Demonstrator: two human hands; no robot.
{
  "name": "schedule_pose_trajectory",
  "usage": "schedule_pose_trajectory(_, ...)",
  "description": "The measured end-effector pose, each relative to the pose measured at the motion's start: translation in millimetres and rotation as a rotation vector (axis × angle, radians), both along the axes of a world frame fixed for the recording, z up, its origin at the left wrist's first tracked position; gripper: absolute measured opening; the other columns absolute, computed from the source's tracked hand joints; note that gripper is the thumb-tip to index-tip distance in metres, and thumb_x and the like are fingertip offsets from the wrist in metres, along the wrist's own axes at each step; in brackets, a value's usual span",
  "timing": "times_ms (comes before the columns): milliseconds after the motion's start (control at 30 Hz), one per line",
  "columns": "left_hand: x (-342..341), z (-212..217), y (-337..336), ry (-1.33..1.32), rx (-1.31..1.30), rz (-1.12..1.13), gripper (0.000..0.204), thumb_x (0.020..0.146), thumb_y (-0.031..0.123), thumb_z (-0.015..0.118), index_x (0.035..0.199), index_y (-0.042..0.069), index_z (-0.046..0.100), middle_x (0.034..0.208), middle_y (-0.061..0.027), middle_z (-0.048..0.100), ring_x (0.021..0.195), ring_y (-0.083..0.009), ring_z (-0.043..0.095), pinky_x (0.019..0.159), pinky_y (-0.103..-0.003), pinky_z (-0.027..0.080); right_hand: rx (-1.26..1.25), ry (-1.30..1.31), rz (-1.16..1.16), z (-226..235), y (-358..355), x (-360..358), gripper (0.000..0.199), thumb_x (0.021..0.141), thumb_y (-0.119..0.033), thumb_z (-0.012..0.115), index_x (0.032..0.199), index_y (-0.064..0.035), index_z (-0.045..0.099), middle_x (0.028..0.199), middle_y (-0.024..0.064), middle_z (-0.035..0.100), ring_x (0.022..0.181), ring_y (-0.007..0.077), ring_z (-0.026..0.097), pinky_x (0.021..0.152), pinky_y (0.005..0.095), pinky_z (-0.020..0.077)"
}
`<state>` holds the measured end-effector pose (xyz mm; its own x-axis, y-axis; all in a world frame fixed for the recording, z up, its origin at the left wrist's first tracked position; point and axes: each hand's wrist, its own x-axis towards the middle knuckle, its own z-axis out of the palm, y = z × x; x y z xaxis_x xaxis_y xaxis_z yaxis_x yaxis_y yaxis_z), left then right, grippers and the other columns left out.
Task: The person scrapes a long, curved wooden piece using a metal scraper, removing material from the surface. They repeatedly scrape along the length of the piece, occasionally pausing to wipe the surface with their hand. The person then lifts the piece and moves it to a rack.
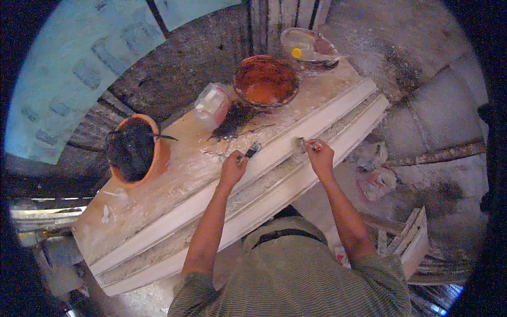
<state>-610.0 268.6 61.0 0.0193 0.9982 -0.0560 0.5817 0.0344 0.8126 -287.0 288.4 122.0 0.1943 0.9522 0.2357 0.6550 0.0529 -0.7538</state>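
Observation:
Across the workbench runs a long whitish moulding, two pale raised rails with a rough grey channel between them. My left hand is closed around a small tool with a black part and a pale, smeared end; its exact kind is unclear. That tool is over the bench beside the moulding's far rail. Above the channel and near rail, my right hand pinches a small object with a greyish tip and a bit of red near the fingers. Whether it is a brush or a scraper cannot be made out.
An orange bucket with dark contents stands at left, a stick across its rim. Farther back are a clear plastic container, a reddish-brown bowl and a yellow-capped bottle. Crumpled bags and a wooden piece lie at right.

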Motion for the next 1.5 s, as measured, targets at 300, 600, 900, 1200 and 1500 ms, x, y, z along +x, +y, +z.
schedule_pose_trajectory(300,67,5,46,0.142,0.087,0.012,0.028,0.091,0.027,0.068,0.105,0.004,0.060,0.103,-0.0217,0.067,0.093,-0.0404,0.066,0.081,-0.047,0.052,-0.198,0.328,0.226,-19,-25,-48,0.022,0.084,-0.022,0.079,0.099,-0.0067,0.075,0.068,0.0045,0.066,0.057,0.0100,0.052,0.055,0.0300,0.0458)
schedule_pose_trajectory(600,87,22,31,-0.070,-0.129,0.336,0.021,0.092,0.018,0.072,0.104,0.004,0.063,0.090,-0.0044,0.063,0.077,-0.0132,0.052,0.067,-0.029,0.043,-0.269,-0.186,0.026,-24,211,187,0.044,0.076,-0.045,0.078,0.081,-0.0024,0.072,0.070,0.0153,0.069,0.065,0.0324,0.068,0.065,0.0437,0.0528)
schedule_pose_trajectory(900,168,40,-44,-0.535,-0.082,1.049,0.009,0.096,0.017,0.068,0.098,0.009,0.062,0.069,0.0060,0.053,0.054,-0.0006,0.040,0.046,-0.020,0.030,-0.122,-0.049,0.644,-22,242,162,0.037,0.074,0.005,0.062,0.108,-0.0058,0.070,0.115,0.0161,0.068,0.109,0.0387,0.061,0.097,0.0443,0.0486)
schedule_pose_trajectory(1200,182,61,-93,-0.394,0.049,1.003,0.012,0.095,0.016,0.068,0.102,0.007,0.063,0.072,0.0055,0.055,0.060,-0.0017,0.044,0.051,-0.020,0.033,-0.246,-0.272,0.575,-13,237,236,0.037,0.070,0.007,0.057,0.099,-0.0074,0.074,0.109,0.0172,0.071,0.106,0.0346,0.066,0.094,0.0422,0.0509)
schedule_pose_trajectory(1500,145,41,-193,-0.611,0.213,1.187,0.012,0.096,0.017,0.067,0.100,0.008,0.061,0.073,0.0026,0.055,0.055,-0.0029,0.043,0.047,-0.021,0.032,-0.055,-0.060,0.733,2,139,102,0.014,0.079,-0.002,0.072,0.092,-0.0067,0.073,0.104,0.0090,0.071,0.096,0.0243,0.067,0.084,0.0356,0.0536)
